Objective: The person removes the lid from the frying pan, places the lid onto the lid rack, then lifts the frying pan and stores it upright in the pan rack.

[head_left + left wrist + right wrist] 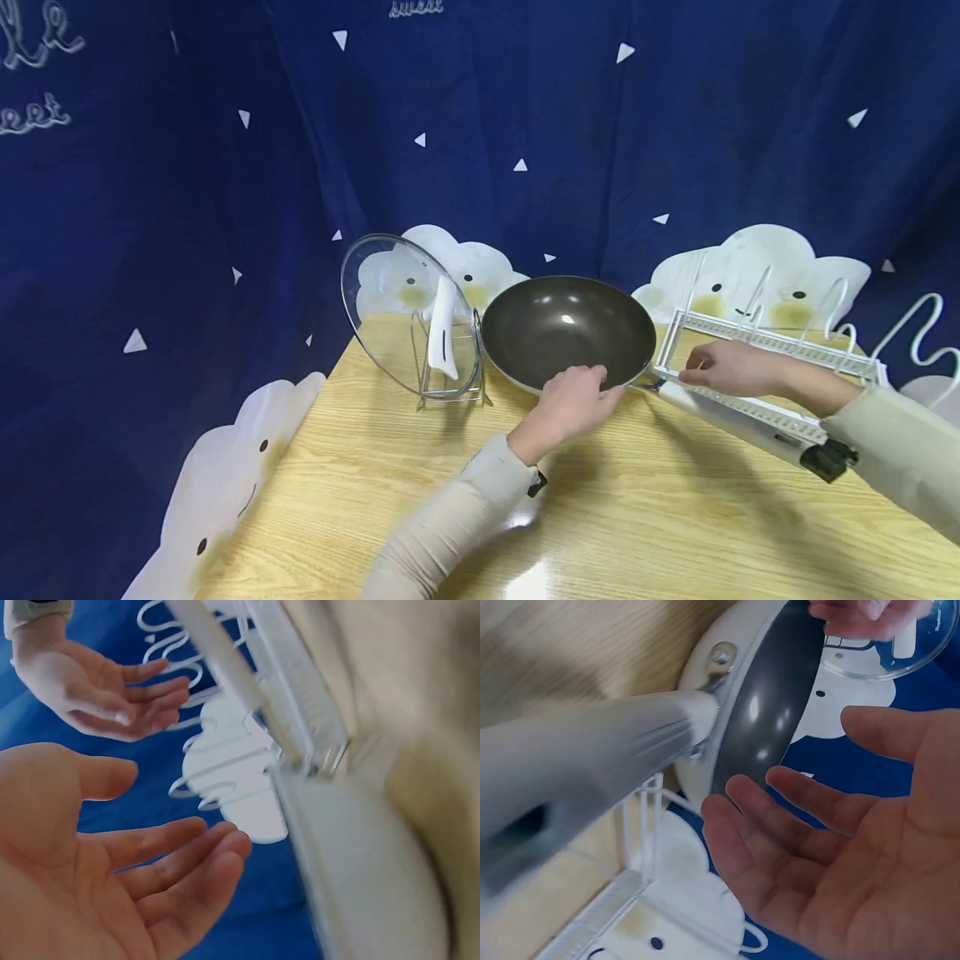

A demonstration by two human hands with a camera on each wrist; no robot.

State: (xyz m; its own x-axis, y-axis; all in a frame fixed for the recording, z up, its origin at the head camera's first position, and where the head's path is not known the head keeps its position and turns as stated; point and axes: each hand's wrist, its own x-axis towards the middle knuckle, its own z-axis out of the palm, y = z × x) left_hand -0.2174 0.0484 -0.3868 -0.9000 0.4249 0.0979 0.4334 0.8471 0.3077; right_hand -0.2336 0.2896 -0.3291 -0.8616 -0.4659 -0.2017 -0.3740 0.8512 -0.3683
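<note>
The wok [567,325] stands on the wooden table [337,483] between the wire lid stand [450,398] and the white rack [780,343], its dark hollow turned up and its pale handle [727,417] running off along the rack's near side. A shadow falls on the boards below that handle, so it is likely held clear of the tabletop by its angle on the pan; whether it also leans on the rack I cannot tell.

Neither of the 2 hands has a grip. The left hand [573,404] hangs over the wok's near rim, fingers loose and spread — the left wrist view shows them apart from the white outer wall. The right hand [738,368] hovers above the handle and the rack's near rail, its fingers softly bent around nothing. With 1 at the bowl and 1 by the handle, they seem placed to steady both ends of the pan.

The glass lid [408,317] leans on edge in its stand, just beside the wok, its white grip [442,329] facing the person — presumably propped that way to save room. The rack's wavy dividers [903,323] look meant for keeping flat pieces apart.
</note>
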